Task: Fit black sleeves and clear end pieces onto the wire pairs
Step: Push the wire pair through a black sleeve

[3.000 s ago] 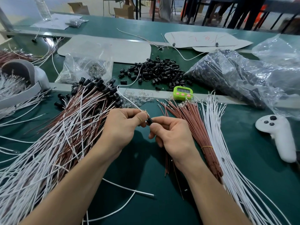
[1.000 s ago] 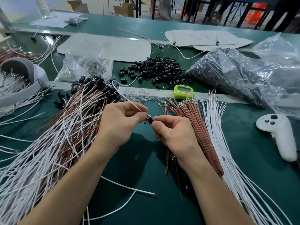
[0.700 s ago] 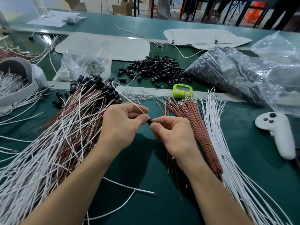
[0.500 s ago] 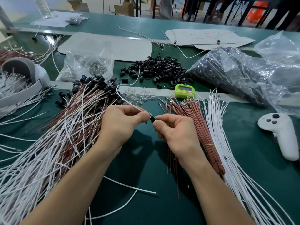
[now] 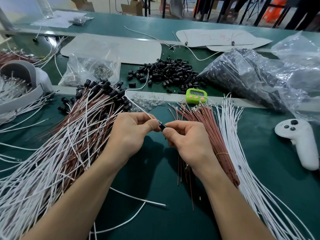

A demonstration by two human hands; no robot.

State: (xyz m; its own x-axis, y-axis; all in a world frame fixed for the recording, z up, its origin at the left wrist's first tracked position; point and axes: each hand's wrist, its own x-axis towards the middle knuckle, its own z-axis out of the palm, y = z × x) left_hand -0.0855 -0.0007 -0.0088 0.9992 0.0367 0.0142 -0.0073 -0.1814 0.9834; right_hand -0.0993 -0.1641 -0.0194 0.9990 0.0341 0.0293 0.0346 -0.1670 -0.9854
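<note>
Sleeve-fitting looks to be the step in hand. The left hand [image 5: 131,134] pinches a white wire [image 5: 136,105] between thumb and forefinger close to its end. The right hand [image 5: 187,141] pinches a black sleeve [image 5: 162,126] between thumb and fingertip. The two hands meet above the green table [image 5: 155,187] near its middle. The sleeve sits at the wire's end, between the two pinches. Whether the wire is through it, and whether a brown wire shares it, cannot be told. The white wire runs off to the far left, over the heap of finished pairs [image 5: 69,135], whose far ends carry black sleeves.

The next move probably calls for pushing the sleeve home along the wire. After that, a clear end piece would be picked from the small scatter [image 5: 147,102] just beyond the hands and pressed on. The parts are small, so that asks for a firm pinch and careful lining up. Spare sleeves [image 5: 169,71] lie in a loose heap farther off. Bundles of brown wires [image 5: 207,132] and white wires [image 5: 242,153] lie to the right.

Little writing can be read. The green timer [image 5: 196,96] has a display too small to make out. A pale card [image 5: 221,38] at the far right bears red scrawled marks that are not legible. The white controller [image 5: 297,141] on the right shows no brand.
</note>
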